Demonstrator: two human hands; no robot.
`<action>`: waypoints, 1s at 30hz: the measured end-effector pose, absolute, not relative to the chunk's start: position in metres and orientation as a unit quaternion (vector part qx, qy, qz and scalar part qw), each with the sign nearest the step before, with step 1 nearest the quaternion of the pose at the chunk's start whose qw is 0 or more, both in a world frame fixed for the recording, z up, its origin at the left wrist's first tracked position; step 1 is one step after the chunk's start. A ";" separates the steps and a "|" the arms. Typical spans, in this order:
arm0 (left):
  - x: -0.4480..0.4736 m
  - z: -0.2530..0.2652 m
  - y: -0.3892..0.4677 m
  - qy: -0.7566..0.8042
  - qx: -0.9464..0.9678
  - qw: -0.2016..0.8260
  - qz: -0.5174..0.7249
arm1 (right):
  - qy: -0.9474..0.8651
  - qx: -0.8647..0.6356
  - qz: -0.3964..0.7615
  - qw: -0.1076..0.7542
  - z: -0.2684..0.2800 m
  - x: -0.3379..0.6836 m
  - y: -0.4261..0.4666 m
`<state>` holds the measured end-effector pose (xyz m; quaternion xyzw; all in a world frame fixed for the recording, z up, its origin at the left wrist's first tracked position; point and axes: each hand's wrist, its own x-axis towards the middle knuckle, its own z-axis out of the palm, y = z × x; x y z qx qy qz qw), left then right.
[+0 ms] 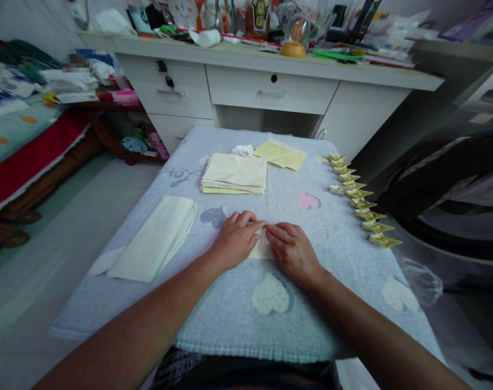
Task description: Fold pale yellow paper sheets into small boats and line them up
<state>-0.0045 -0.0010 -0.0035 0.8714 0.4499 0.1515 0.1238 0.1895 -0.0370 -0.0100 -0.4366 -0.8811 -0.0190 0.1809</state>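
A small pale piece of folded paper (261, 251) lies on the cloth-covered table, largely hidden under my fingers. My left hand (238, 240) is closed on its upper left part, thumb and fingers pressed together. From the right, my right hand (291, 250) has its fingers closed on the paper's upper edge, and the two hands' fingertips almost meet there. Beyond them sits a stack of cream paper sheets (235, 172) with creases. To the left lies a thick folded bundle of whitish paper (155, 238). Several yellow folded-paper boats (360, 203) stand in a row along the right side.
A blue cloth with hearts (230, 319) covers the table. Yellow sheets (282, 154) and a crumpled white tissue (242, 150) lie at the back. Behind stands a white desk (270, 97) with cluttered top. A clear plastic bag (421, 281) hangs by the right edge.
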 end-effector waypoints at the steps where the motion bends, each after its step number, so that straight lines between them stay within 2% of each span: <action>1: -0.004 -0.003 -0.001 0.450 0.871 0.123 0.151 | -0.881 -0.438 -0.020 0.178 -0.010 0.189 -0.037; 30: -0.004 -0.004 -0.001 0.450 0.873 0.118 0.144 | -0.882 -0.436 0.035 0.177 -0.001 0.201 -0.040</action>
